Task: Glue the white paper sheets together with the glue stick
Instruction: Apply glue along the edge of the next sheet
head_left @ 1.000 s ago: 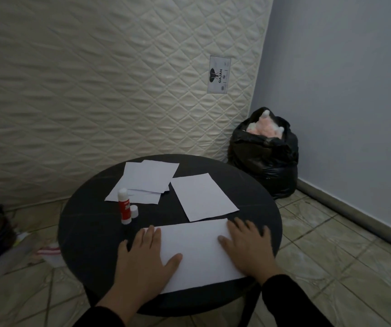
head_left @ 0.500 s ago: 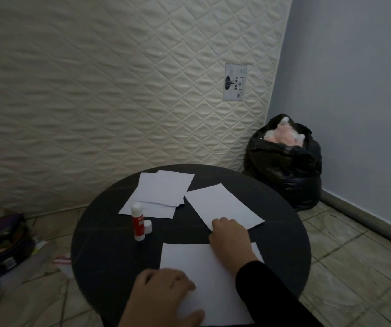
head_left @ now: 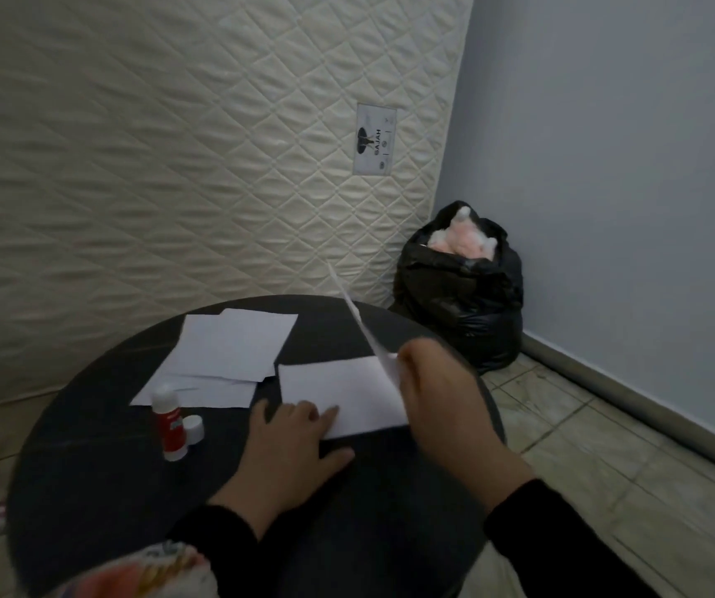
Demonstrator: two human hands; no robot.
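On the round black table (head_left: 88, 476) a white paper sheet (head_left: 338, 390) lies flat in front of me. My left hand (head_left: 291, 446) presses its near left edge with straight fingers. My right hand (head_left: 437, 403) pinches a second white sheet (head_left: 355, 321) by its lower corner and holds it up on edge above the table. A red glue stick (head_left: 168, 420) stands uncapped at the left, its white cap (head_left: 194, 427) beside it. Further back lies a loose pile of white sheets (head_left: 226, 360).
A quilted mattress (head_left: 174, 144) leans behind the table. A full black rubbish bag (head_left: 463, 295) stands in the corner at the right by the grey wall. Tiled floor shows to the right. Something colourful (head_left: 144, 571) sits at the bottom edge.
My right hand has taken the right-hand sheet off the table and lifted it on edge. My left hand has shifted to the flat sheet's left edge. The view has swung left.
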